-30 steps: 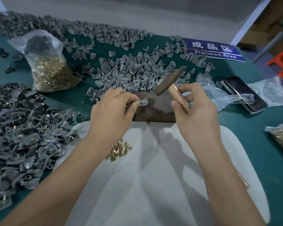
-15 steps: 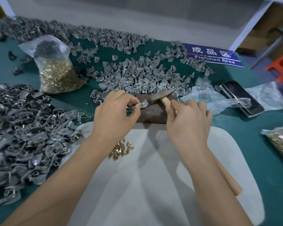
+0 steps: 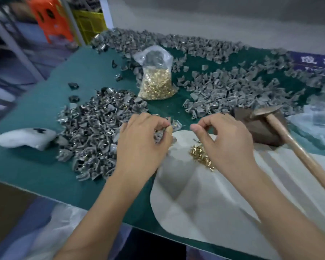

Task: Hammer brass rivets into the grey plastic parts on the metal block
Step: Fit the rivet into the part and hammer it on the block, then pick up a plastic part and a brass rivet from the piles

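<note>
Rivets [image 3: 200, 156] lie loose on the near white sheet under the right hand [image 3: 225, 143], fingers curled, grip unclear. Left hand [image 3: 141, 141] pinches a grey part [image 3: 175, 124]; hammer [image 3: 281, 128] rests on the block [image 3: 259, 128]. Next: load a rivet.

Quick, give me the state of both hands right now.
Left hand: fingers curled, pinching a grey plastic part at the fingertips.
Right hand: fingers curled above the loose brass rivets; whether it holds one cannot be told.
</note>
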`<state>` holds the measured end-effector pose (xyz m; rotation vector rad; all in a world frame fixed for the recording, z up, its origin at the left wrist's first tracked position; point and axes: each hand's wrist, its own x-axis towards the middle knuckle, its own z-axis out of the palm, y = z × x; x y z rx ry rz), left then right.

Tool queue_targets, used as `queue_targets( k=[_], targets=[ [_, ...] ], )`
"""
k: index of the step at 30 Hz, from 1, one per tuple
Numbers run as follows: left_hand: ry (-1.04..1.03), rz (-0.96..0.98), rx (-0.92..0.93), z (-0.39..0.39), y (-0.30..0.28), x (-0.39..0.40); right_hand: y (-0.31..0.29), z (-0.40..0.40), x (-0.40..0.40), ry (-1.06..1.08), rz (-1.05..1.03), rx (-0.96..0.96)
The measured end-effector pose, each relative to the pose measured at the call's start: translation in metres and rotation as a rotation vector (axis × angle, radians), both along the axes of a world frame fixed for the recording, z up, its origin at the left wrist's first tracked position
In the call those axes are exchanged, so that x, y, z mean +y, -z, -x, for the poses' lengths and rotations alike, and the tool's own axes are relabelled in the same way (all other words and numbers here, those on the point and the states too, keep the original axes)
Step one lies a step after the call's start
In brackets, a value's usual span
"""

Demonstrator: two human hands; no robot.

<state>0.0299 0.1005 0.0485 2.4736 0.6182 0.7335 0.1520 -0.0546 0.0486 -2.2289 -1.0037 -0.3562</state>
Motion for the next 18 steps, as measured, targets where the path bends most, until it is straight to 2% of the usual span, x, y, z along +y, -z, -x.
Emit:
queue_targets(
  k=[5, 8, 11, 15, 18],
  targets=[
    [-0.106, 0.012, 0.076, 0.028, 0.008, 0.025, 0.002, 0.019, 0.044, -0.177, 0.130, 0.037],
    [-0.119, 0.038, 0.075, 0.038, 0.011, 0.032, 0.004, 0.022, 0.060, -0.204, 0.191, 0.044],
    [-0.109, 0.095, 0.006, 0.041, 0.007, 0.030, 0.006, 0.014, 0.060, -0.188, 0.158, 0.092],
    [0.057, 0.116, -0.143, 0.031, -0.004, 0.009, 0.003, -0.016, 0.025, -0.090, 0.069, 0.193],
    [0.229, 0.144, -0.039, 0.011, -0.006, -0.015, 0.003, -0.034, -0.008, -0.077, 0.041, 0.249]
  ],
)
